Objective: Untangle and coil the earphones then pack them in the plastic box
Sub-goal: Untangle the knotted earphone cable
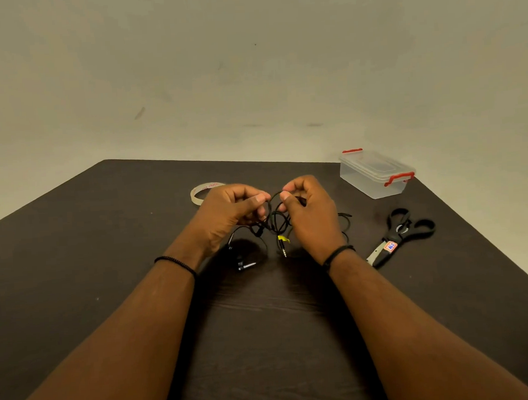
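The black earphones [276, 223] hang in a tangle of loops between my two hands, just above the dark table. My left hand [231, 213] pinches the cable at the left of the tangle. My right hand [311, 215] pinches it at the right, thumb and forefinger close to those of the left. The jack plug, with a yellow tag, dangles below the tangle. An earbud lies on the table under my left wrist. The clear plastic box [374, 175], its lid shut with red clips, stands at the far right.
A roll of clear tape [202, 192] lies behind my left hand. Black scissors [402, 235] lie to the right of my right wrist. The dark wooden table [106, 254] ends at a plain wall behind and slopes off at the right edge.
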